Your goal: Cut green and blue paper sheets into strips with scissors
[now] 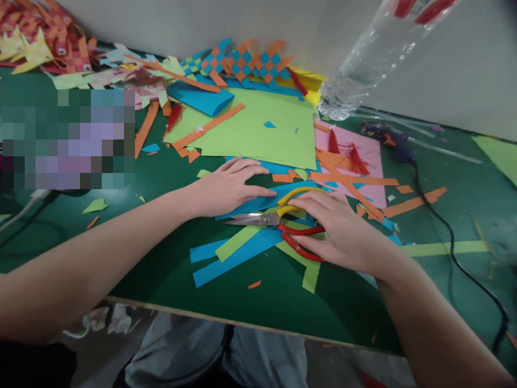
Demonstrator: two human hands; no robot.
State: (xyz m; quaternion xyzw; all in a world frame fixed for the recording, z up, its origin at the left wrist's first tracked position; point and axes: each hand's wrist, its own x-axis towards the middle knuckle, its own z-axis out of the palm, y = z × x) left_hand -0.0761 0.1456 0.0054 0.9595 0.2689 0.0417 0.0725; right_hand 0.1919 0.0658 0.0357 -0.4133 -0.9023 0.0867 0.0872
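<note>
My left hand (230, 186) lies flat with fingers stretched out on a blue paper strip (258, 203) on the green table (153, 269). My right hand (337, 229) rests over the handles of two pairs of scissors, one with yellow handles (294, 195) and one with red handles (301, 240); its fingers curl over the red handles. The scissor blades (250, 219) point left, closed. Blue and green paper strips (238, 250) lie under and around the scissors.
A large green sheet (262, 129), a pink sheet (363, 156) with orange strips, woven paper pieces (246, 62) and a tilted clear plastic bottle (363, 59) sit at the back. A black cable (444, 226) runs along the right. The table's front edge (242, 323) is near.
</note>
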